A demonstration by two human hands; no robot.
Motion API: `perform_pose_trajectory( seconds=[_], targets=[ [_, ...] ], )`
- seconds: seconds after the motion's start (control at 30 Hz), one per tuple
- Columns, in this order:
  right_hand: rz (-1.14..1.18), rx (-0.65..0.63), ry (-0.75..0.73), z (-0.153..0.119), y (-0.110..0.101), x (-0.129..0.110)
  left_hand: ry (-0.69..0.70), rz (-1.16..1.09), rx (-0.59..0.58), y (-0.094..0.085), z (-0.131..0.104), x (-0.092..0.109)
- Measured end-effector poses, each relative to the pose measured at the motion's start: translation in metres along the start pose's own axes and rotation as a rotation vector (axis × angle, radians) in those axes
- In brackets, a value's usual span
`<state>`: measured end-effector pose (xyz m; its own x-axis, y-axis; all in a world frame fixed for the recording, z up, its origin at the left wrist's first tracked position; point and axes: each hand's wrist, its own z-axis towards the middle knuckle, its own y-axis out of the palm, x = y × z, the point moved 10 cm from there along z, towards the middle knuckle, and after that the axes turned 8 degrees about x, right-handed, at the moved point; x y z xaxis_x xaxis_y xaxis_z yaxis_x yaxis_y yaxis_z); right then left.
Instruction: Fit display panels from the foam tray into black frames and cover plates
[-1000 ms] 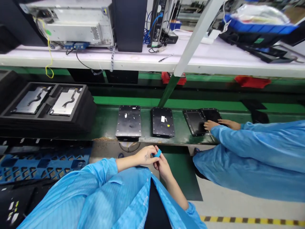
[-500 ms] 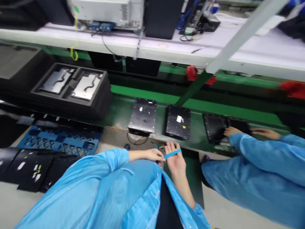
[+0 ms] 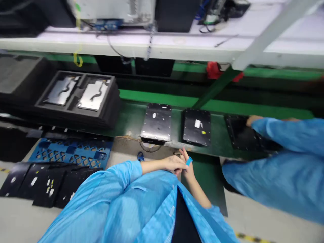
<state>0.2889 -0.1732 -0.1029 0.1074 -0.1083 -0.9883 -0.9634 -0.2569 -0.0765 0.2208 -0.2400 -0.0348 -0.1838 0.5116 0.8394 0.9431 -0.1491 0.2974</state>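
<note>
A small blue strip held up where two bare hands meet

The blue strip [image 3: 189,161] is at the person's right hand [image 3: 188,171], in front of the body and just off the near edge of the green bench [image 3: 129,118]. The right hand's fingers are raised and slightly apart, with the strip lying across them; blur hides whether they grip it. The left hand [image 3: 175,163] comes in from the side, its fingers drawn narrow, tips at or just beside the strip's lower end. I cannot tell whether they pinch it.

The strip looks very light, thin and bendy, more likely to curl or slip than to break. If it is tape, it could cling to skin. An end is probably the best place to take hold, between thumb and fingertip, leaving the middle free.

Beyond the hands, a black box [image 3: 157,125] and a second black box [image 3: 196,128] lie flat on the bench, a little apart. Further left, a foam tray [image 3: 67,109] carries two metal plates [image 3: 91,95] in separate compartments. To the right, a co-worker's hand [image 3: 253,120] touches a black panel [image 3: 240,133].
</note>
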Motion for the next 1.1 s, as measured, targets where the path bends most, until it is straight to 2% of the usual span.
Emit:
perform_pose_trajectory(
  seconds=[0.07,0.17,0.23,0.33,0.43,0.5,0.53,0.6,0.67,0.73,0.8,0.87,0.93,1.03,1.1],
  targets=[
    [0.029,0.109,0.049,0.02,-0.009,-0.005,0.021,0.086,-0.086,0.004,0.003,0.003],
    [0.263,0.314,0.262,0.039,-0.023,0.0,-0.024,0.181,-0.142,-0.001,0.016,-0.007],
    [0.476,0.339,0.331,0.044,-0.016,-0.005,-0.085,0.187,-0.129,-0.009,0.027,-0.018],
    [0.593,0.295,0.288,0.051,0.0,-0.022,-0.156,0.11,-0.145,-0.015,0.035,-0.027],
    [0.355,0.388,0.158,0.058,-0.005,-0.029,-0.101,0.159,-0.29,-0.006,0.027,-0.013],
    [0.078,0.471,0.061,0.06,-0.013,-0.031,0.058,0.288,-0.344,-0.006,0.016,0.012],
    [-0.056,0.462,0.029,0.061,-0.012,-0.029,0.154,0.323,-0.313,-0.012,0.012,0.03],
    [-0.229,0.337,0.013,0.064,0.001,-0.018,0.324,0.323,-0.14,-0.042,0.006,0.068],
    [-0.257,0.215,0.049,0.066,0.017,0.0,0.449,0.335,0.107,-0.088,-0.001,0.101],
    [-0.2,0.219,0.112,0.069,0.025,0.015,0.552,0.459,0.365,-0.14,-0.01,0.123],
    [-0.125,0.275,0.163,0.08,0.031,0.026,0.616,0.621,0.603,-0.187,-0.019,0.132],
    [-0.024,0.314,0.231,0.1,0.041,0.036,0.621,0.743,0.795,-0.226,-0.025,0.129],
    [0.143,0.319,0.364,0.125,0.055,0.049,0.583,0.81,0.948,-0.257,-0.027,0.118],
    [0.454,0.276,0.62,0.16,0.08,0.068,0.423,0.774,1.129,-0.293,-0.022,0.093],
    [0.599,0.291,0.723,0.179,0.088,0.075,0.317,0.656,1.186,-0.308,-0.017,0.076]
  ],
)
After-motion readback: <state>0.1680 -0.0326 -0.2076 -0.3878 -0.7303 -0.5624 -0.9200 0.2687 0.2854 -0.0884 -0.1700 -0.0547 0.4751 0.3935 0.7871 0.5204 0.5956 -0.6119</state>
